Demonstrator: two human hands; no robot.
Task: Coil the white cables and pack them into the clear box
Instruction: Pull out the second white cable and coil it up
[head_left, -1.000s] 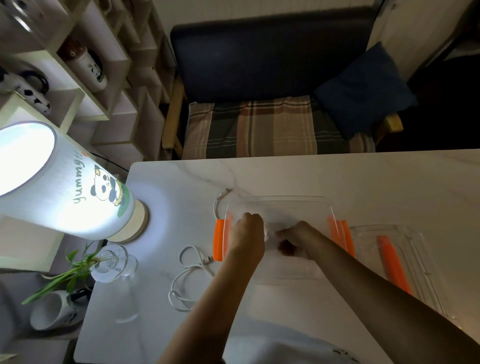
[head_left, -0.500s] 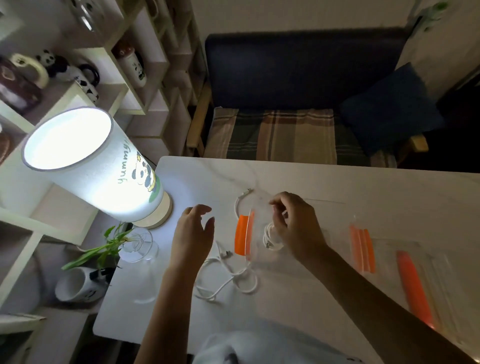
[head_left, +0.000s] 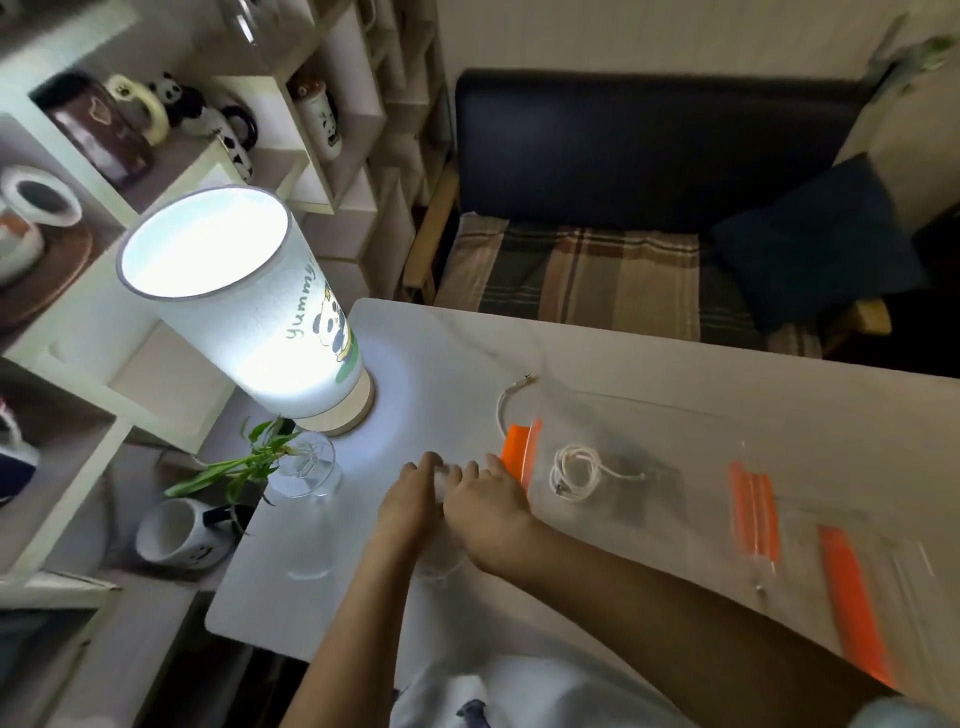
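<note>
Left hand (head_left: 410, 499) and right hand (head_left: 485, 506) touch, grip state indiscernible; coiled white cable (head_left: 576, 470) lies in clear box (head_left: 675, 457) right of them.

Both forearms enter from the bottom edge and converge near the middle. Left hand (head_left: 410, 501) is palm down, fingers pointing forward and slightly curled. Right hand (head_left: 485, 506) lies just beside it, touching, palm down, fingers bent. Motion blur hides whether either hand grips anything. Both wrists are straight.
</note>
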